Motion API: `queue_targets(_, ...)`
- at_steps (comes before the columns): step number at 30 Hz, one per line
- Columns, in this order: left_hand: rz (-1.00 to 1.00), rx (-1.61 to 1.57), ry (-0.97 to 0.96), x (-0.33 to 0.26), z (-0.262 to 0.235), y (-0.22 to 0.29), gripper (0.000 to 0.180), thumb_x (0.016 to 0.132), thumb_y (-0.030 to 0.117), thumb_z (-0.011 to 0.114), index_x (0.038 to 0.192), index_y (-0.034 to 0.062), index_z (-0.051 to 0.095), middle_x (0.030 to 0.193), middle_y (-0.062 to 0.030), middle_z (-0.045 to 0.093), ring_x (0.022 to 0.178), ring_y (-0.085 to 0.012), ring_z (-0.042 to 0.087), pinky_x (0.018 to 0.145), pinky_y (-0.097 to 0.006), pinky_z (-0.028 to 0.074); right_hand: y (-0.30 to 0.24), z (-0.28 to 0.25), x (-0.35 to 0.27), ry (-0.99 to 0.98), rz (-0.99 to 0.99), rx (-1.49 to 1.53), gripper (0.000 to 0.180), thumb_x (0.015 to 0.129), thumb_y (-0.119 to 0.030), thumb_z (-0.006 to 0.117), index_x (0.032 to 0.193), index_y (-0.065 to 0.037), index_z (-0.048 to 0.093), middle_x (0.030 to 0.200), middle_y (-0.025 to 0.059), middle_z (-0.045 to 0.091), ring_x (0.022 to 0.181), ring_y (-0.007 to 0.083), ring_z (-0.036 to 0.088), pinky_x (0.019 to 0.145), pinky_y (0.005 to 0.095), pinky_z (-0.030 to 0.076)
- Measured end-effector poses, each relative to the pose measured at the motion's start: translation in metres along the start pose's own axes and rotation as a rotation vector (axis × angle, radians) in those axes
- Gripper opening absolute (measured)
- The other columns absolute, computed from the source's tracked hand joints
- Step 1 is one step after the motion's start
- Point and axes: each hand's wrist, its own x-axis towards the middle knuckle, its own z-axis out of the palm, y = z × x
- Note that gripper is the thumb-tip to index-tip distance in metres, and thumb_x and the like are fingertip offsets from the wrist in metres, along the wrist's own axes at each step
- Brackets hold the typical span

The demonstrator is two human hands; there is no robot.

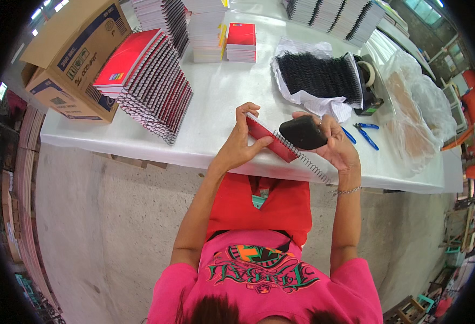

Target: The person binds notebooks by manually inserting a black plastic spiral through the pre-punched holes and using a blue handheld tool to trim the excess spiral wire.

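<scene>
A small red notebook [259, 132] is gripped at its upper left by my left hand [239, 141], thumb across the cover and fingers behind. It is tilted over the table's near edge. A dark wire spiral [314, 166] runs along its right edge and sticks out loose past its lower end. My right hand [339, 144] is closed round a black rounded block [302, 133], of a kind I cannot make out, held against or just above the spiral edge. Some right fingers are hidden behind the block. Blue-handled cutting pliers [366, 134] lie right of that hand.
On the white-covered table [221, 89], spiral notebooks [156, 86] are stacked beside a cardboard box [81, 59] at left. Small red notebooks [241, 42] stand at the back. Black spirals [318, 75] lie on paper, near a tape dispenser [368, 86] and clear plastic bags [416, 108].
</scene>
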Motion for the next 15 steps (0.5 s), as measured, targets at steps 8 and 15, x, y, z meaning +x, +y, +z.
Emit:
queue_targets(8, -0.011, 0.0, 0.001, -0.001, 0.001, 0.004, 0.084, 0.074, 0.013, 0.078, 0.138, 0.0082, 0.023, 0.107, -0.008, 0.038, 0.102, -0.018, 0.043, 0.096, -0.033, 0.036, 0.002, -0.005, 0.011, 0.051, 0.173, -0.183, 0.03, 0.081, -0.034, 0.078, 0.087, -0.008, 0.062, 0.127, 0.0157, 0.058, 0.121, 0.0228, 0.051, 0.1, 0.0332, 0.039)
queue_targets(15, -0.035, -0.089, 0.004, 0.005, -0.002, 0.007, 0.081, 0.076, 0.009, 0.076, 0.138, 0.0088, 0.024, 0.109, -0.0068, 0.038, 0.103, -0.0171, 0.043, 0.097, -0.033, 0.035, 0.003, -0.003, 0.013, 0.245, 0.23, -0.462, 0.022, 0.085, -0.025, 0.074, 0.085, -0.005, 0.063, 0.107, 0.0051, 0.061, 0.085, 0.0098, 0.053, 0.081, 0.0235, 0.043)
